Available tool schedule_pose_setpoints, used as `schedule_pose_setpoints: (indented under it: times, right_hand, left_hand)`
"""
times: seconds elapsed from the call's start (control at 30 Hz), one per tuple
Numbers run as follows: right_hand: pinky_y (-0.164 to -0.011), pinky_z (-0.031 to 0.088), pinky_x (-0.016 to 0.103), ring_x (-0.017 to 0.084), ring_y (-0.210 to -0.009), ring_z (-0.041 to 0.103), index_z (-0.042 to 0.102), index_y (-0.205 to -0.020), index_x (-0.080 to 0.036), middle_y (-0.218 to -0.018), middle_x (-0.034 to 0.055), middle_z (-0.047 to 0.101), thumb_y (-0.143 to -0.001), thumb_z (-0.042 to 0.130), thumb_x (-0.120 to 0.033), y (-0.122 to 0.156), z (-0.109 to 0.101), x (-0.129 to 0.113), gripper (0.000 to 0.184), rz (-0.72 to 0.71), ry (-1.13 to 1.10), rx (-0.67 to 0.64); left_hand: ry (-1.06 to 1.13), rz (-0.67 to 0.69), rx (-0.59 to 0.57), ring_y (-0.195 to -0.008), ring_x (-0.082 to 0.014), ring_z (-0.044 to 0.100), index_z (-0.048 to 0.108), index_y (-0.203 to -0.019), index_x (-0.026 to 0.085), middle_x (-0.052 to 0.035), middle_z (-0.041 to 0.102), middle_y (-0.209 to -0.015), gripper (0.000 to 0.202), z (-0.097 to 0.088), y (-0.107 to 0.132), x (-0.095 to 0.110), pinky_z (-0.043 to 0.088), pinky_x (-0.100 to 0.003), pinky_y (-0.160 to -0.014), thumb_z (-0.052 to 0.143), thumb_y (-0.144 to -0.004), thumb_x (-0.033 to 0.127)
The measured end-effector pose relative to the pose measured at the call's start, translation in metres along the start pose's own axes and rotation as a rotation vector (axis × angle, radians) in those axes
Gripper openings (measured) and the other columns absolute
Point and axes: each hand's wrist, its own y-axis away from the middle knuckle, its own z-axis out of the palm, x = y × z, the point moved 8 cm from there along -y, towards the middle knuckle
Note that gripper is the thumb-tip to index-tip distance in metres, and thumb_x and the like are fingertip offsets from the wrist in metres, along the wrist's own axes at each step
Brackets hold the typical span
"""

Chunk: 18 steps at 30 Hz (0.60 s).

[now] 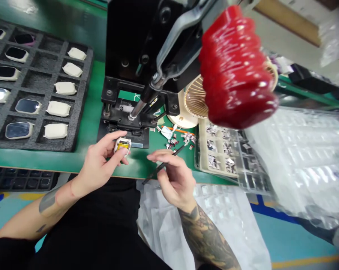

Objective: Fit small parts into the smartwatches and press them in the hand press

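Note:
My left hand [100,159] grips a small white watch casing [122,147] with a yellow battery-like part showing inside it. The casing is held between thumb and fingers, just in front of the base of a black bench press [130,112]. My right hand [175,176] pinches slim black tweezers [164,165], their tip pointing up and to the right, away from the casing. Small paper and film scraps [177,138] lie on the green bench mat [87,112] just beyond the tweezers.
A black foam tray [40,90] holds several watch bodies and white covers at left. A blurred glossy red object [237,67] hangs close to my view. Beyond are a small fan [196,99], a beige parts tray [214,148] and clear plastic trays [299,157].

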Motion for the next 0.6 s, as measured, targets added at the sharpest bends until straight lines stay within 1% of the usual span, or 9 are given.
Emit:
schedule_pose_setpoints:
  times: [0.07, 0.1, 0.17, 0.2, 0.23, 0.27, 0.37, 0.5, 0.6]
  right_hand:
    - [-0.091, 0.068, 0.047, 0.027, -0.106, 0.079, 0.071, -0.144, -0.028, -0.113, 0.0087, 0.084, -0.109, 0.065, -0.017, -0.005, -0.001, -0.004, 0.037, -0.07, 0.026, 0.059]
    - [-0.085, 0.067, 0.047, 0.026, -0.098, 0.079, 0.072, -0.145, -0.028, -0.105, 0.0083, 0.083, -0.111, 0.064, -0.022, -0.008, 0.001, -0.007, 0.035, -0.107, 0.041, 0.078]
    - [-0.071, 0.064, 0.043, 0.024, -0.081, 0.074, 0.076, -0.145, -0.026, -0.093, 0.0079, 0.079, -0.116, 0.058, -0.033, -0.013, 0.006, -0.015, 0.036, -0.165, 0.075, 0.111]
    - [-0.065, 0.062, 0.042, 0.023, -0.075, 0.072, 0.078, -0.144, -0.026, -0.091, 0.0077, 0.077, -0.116, 0.056, -0.035, -0.017, 0.007, -0.019, 0.037, -0.192, 0.094, 0.134]
    - [-0.063, 0.06, 0.041, 0.022, -0.072, 0.071, 0.081, -0.141, -0.026, -0.091, 0.0075, 0.076, -0.115, 0.058, -0.033, -0.02, 0.008, -0.025, 0.035, -0.216, 0.114, 0.161]
    - [-0.062, 0.061, 0.04, 0.021, -0.073, 0.071, 0.082, -0.138, -0.027, -0.093, 0.0076, 0.077, -0.112, 0.063, -0.029, -0.024, 0.01, -0.029, 0.033, -0.23, 0.135, 0.182]
    - [-0.07, 0.069, 0.042, 0.024, -0.083, 0.08, 0.083, -0.131, -0.028, -0.102, 0.0078, 0.083, -0.103, 0.073, -0.015, -0.037, 0.015, -0.037, 0.032, -0.227, 0.16, 0.205]
    - [-0.077, 0.073, 0.042, 0.024, -0.092, 0.084, 0.084, -0.124, -0.027, -0.106, 0.0074, 0.086, -0.103, 0.075, -0.011, -0.044, 0.023, -0.033, 0.028, -0.186, 0.132, 0.195]
    - [-0.081, 0.073, 0.044, 0.025, -0.096, 0.085, 0.084, -0.125, -0.027, -0.108, 0.0073, 0.086, -0.102, 0.074, -0.009, -0.043, 0.028, -0.022, 0.03, -0.154, 0.075, 0.186]
  left_hand:
    - [-0.009, -0.009, -0.013, -0.078, -0.0173, 0.084, 0.07, -0.151, 0.022, -0.0031, 0.086, -0.098, 0.044, 0.001, -0.001, 0.001, 0.066, -0.026, -0.07, 0.077, -0.111, 0.038]
    - [-0.014, -0.011, -0.015, -0.078, -0.0173, 0.084, 0.071, -0.15, 0.022, -0.003, 0.085, -0.097, 0.042, 0.002, -0.001, 0.002, 0.066, -0.026, -0.07, 0.077, -0.111, 0.038]
    - [-0.011, -0.011, -0.017, -0.078, -0.0177, 0.084, 0.072, -0.148, 0.021, -0.003, 0.085, -0.097, 0.041, 0.002, -0.002, 0.003, 0.067, -0.027, -0.071, 0.078, -0.111, 0.037]
    - [-0.001, -0.007, -0.016, -0.079, -0.0181, 0.084, 0.072, -0.148, 0.021, -0.0036, 0.085, -0.098, 0.041, 0.003, -0.002, 0.004, 0.067, -0.027, -0.071, 0.078, -0.11, 0.036]
    - [0.01, -0.005, -0.016, -0.081, -0.0186, 0.085, 0.071, -0.148, 0.02, -0.0044, 0.085, -0.1, 0.041, 0.003, -0.002, 0.004, 0.067, -0.028, -0.072, 0.078, -0.11, 0.035]
    - [0.022, -0.005, -0.018, -0.082, -0.0192, 0.085, 0.07, -0.148, 0.02, -0.0053, 0.086, -0.102, 0.042, 0.003, -0.002, 0.004, 0.068, -0.028, -0.073, 0.078, -0.11, 0.034]
    - [0.041, -0.021, -0.017, -0.083, -0.0204, 0.086, 0.07, -0.148, 0.02, -0.0053, 0.085, -0.1, 0.041, 0.004, -0.003, 0.003, 0.068, -0.028, -0.072, 0.077, -0.11, 0.034]
    - [0.051, -0.029, -0.008, -0.082, -0.0206, 0.086, 0.071, -0.145, 0.02, -0.005, 0.086, -0.099, 0.039, 0.003, -0.003, 0.001, 0.07, -0.029, -0.072, 0.078, -0.109, 0.034]
    - [0.064, -0.02, -0.006, -0.081, -0.0194, 0.086, 0.071, -0.145, 0.019, -0.0053, 0.087, -0.101, 0.039, 0.002, -0.002, 0.001, 0.07, -0.028, -0.072, 0.078, -0.109, 0.032]
